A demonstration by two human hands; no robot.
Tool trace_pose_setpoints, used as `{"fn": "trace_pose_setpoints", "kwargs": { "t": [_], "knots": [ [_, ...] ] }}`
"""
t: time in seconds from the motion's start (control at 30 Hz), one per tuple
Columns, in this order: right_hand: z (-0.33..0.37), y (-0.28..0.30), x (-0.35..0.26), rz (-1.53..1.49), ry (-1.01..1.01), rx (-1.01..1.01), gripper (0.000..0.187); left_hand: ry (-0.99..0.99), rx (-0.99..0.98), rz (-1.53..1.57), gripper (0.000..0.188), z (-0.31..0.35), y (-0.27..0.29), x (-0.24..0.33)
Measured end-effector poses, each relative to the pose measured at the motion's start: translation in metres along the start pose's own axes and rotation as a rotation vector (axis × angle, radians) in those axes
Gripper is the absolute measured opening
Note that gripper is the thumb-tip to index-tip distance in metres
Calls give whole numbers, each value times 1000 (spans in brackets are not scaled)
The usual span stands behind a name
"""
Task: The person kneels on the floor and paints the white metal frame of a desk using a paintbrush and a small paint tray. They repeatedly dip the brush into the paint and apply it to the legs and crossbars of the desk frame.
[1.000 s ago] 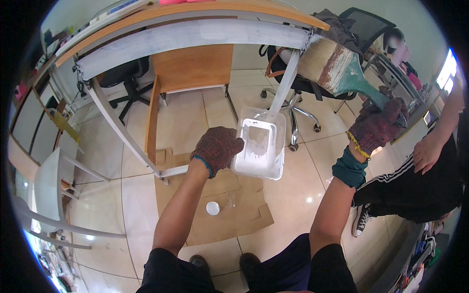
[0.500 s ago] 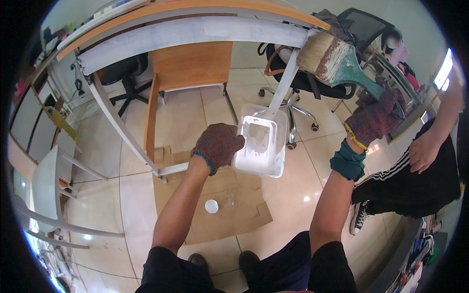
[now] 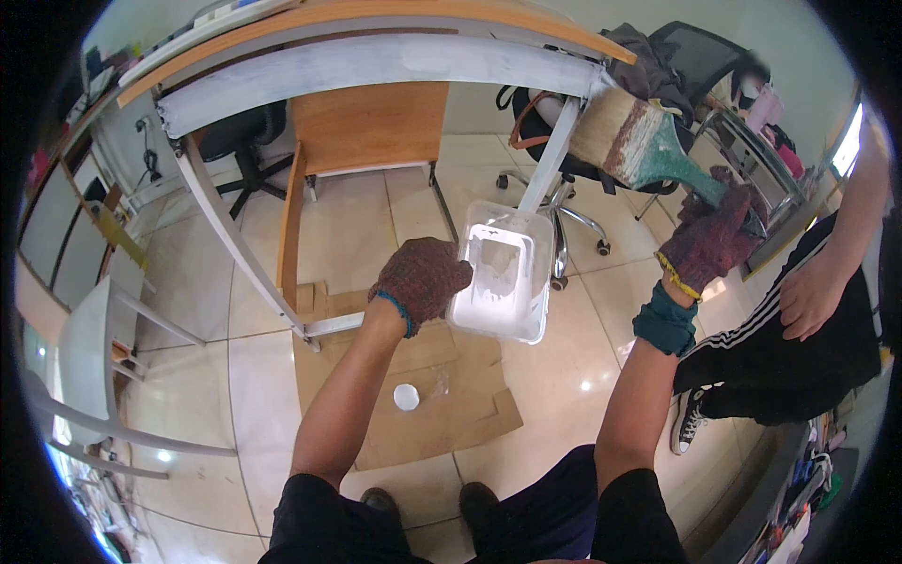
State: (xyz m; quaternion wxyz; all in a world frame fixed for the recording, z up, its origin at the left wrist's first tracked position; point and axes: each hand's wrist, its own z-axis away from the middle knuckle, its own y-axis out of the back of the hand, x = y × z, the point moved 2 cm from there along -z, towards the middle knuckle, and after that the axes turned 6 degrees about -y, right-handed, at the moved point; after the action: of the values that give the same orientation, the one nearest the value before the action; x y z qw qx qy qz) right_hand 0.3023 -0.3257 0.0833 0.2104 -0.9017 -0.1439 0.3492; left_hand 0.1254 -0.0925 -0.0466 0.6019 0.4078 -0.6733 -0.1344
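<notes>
Your left hand [image 3: 420, 282] is clamping a clear rectangular plastic tub [image 3: 503, 329], your right hand [image 3: 711, 235] a wide green-handled brush [image 3: 656, 155], its bristles [image 3: 599, 130] spreading beyond the clenched fingers [image 3: 738, 204].

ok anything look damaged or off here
The brush in the right hand looks worn: brown and whitish patches mottle its green part. The white rail also looks uneven, streaked with grey.

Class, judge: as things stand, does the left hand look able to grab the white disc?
Probably not: the left hand holds the tub, and the white disc lies below, on cardboard on the floor.
</notes>
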Motion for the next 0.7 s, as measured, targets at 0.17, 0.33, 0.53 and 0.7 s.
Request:
{"fn": "trace_pose_setpoints", "kwargs": {
  "t": [0.17,0.33,0.53,0.7],
  "knots": [
    [-8,1,-4,-51,88,7,25,29,-18,-100,39,4,4,11],
    [-18,3,3,-30,92,-38,28,-64,-49,-176,39,3,4,8],
    [-11,7,-1,-46,23,-59,26,33,-69,-63,37,0,1,4],
    [-25,1,5,-142,152,-67,27,102,-96,-33,37,0,0,10]
  ]
}}
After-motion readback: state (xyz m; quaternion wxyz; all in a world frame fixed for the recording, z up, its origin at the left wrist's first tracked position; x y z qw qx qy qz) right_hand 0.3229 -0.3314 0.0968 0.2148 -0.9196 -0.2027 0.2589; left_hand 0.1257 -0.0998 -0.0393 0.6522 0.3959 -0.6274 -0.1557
